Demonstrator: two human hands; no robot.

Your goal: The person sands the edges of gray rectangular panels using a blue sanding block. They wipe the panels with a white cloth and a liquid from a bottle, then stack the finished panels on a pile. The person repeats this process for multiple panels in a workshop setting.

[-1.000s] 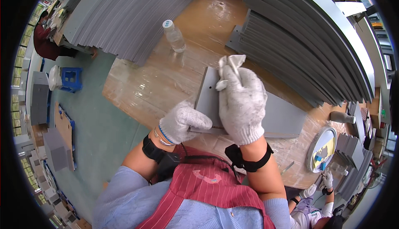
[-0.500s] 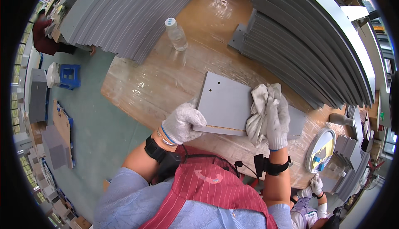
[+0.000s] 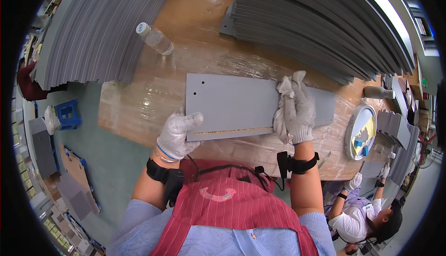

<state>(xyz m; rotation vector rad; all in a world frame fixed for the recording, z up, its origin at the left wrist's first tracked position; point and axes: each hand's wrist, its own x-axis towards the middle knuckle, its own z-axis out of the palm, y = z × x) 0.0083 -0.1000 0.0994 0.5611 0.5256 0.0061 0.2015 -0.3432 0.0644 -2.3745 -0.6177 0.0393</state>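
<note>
A long grey board (image 3: pixel 232 102) lies across the table in front of me, with two small holes near its left end and a raw brown groove along its near edge. My left hand (image 3: pixel 177 132), in a white knit glove, grips the near left corner, thumb on top. Toward the board's right part, my gloved right hand (image 3: pixel 301 114) is closed on a crumpled whitish cloth (image 3: pixel 284 109) pressed to the surface. The cloth hides the part of the board beneath it.
A clear bottle (image 3: pixel 156 39) with a white cap stands beyond the board. Stacks of grey boards rise at far left (image 3: pixel 102 28) and far right (image 3: pixel 306 28). A round tub lid (image 3: pixel 349 132) with yellow residue and blue pieces lies right; a co-worker (image 3: pixel 360 214) sits lower right.
My view has turned, so the board looks more level and the bottle sits further left. More of the board shows left of the cloth. Both hands keep their holds.
</note>
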